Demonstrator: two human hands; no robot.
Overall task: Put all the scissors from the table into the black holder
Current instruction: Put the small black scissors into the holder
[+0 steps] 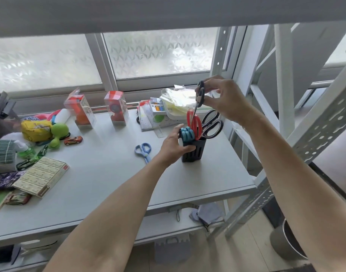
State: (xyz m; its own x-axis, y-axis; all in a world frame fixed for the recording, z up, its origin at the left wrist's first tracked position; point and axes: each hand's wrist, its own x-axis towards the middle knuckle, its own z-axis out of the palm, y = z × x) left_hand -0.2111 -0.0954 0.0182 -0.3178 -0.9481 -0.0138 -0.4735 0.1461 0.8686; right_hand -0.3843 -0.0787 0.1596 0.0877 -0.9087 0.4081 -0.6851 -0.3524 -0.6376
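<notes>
The black holder (pixel 195 152) stands upright near the table's right edge, and my left hand (pixel 173 147) grips its left side. Out of it stick teal-handled scissors (pixel 186 133), red-handled scissors (pixel 194 121) and large black-handled scissors (pixel 212 124). My right hand (pixel 222 99) holds small black-handled scissors (pixel 200 95) by the handles above the holder, blades pointing down among the handles inside. Light blue scissors (pixel 143 150) lie flat on the table, just left of my left wrist.
Toys, a cream box (pixel 41 176) and wrapped items crowd the table's left side. Clear boxes (pixel 117 107) and a tray with plastic bags (pixel 176 101) stand along the window. A white perforated shelf post (pixel 309 134) rises on the right.
</notes>
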